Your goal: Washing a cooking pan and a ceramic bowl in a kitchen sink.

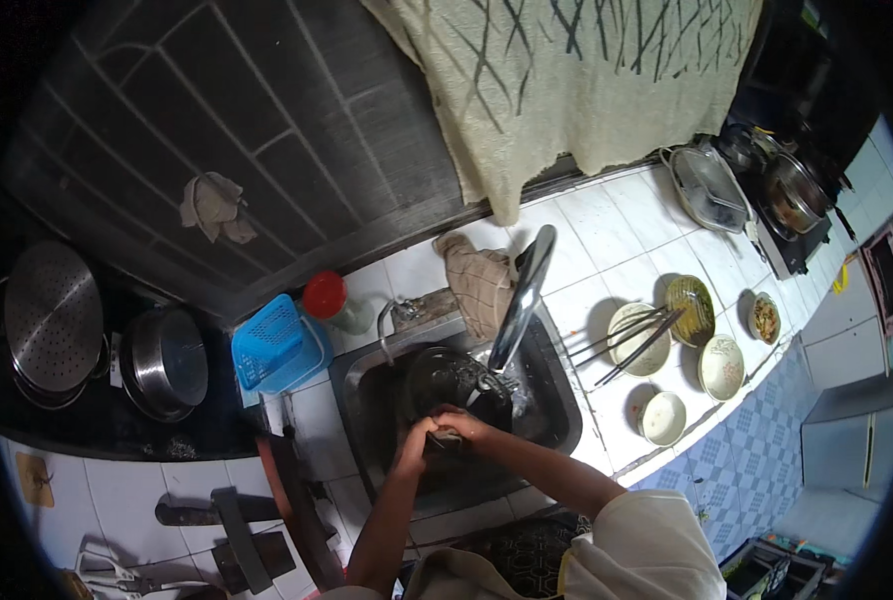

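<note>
Both hands are together over the steel sink (559, 420), low at its middle. My left hand (419, 435) and my right hand (461, 424) meet around a small pale item, perhaps a cloth or sponge; its kind is unclear. Just beyond them, a dark round pan or lid (439, 375) lies in the basin. A chrome faucet (525, 292) reaches over the sink's right part, with water and a shiny utensil beneath its end. Part of what the fingers touch is hidden by the hands.
Right of the sink stand a bowl with chopsticks (638, 341), a ribbed amber dish (690, 311) and pale bowls (722, 367). A blue plastic basket (278, 345), a red-lidded jar (326, 296) and steel pots (165, 364) are leftward. A checked cloth (480, 285) hangs behind the basin.
</note>
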The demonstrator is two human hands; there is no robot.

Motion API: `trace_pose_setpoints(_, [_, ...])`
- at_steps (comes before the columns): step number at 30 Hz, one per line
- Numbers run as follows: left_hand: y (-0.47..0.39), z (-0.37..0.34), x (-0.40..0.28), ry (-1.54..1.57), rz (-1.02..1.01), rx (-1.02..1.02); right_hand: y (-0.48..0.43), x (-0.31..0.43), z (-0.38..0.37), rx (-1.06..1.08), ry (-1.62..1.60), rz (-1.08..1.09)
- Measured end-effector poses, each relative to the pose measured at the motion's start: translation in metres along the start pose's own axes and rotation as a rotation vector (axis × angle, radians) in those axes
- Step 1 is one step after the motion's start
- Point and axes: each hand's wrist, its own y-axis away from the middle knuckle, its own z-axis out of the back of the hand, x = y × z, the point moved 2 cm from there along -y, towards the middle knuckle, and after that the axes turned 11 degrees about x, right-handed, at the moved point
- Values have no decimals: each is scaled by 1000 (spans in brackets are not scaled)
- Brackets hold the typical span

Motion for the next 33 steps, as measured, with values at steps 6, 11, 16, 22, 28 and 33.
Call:
trace_pose_setpoints(6, [-43,-28,-13,-628,-90,-192,20,12,24,42,-631,112])
trace_pose_setpoints(11, [-76,-36,-19,-654,108,-150,27,22,34,-3,-688,212])
trace_pose_setpoints(16, [-65,-42,-26,-564,201,-144,30,36,35,-338,-408,208])
trace_pose_setpoints(22, [-37,-61,-15,-434,223,-138,35,21,95,-857,96,190])
trace_pose_setpoints(28, [-21,-41,-1,-398,173,-349,95,67,61,-895,-131,531])
trace_pose_setpoints(33, [10,-20,5,-181,188,-144,188,117,26,-609,-215,651])
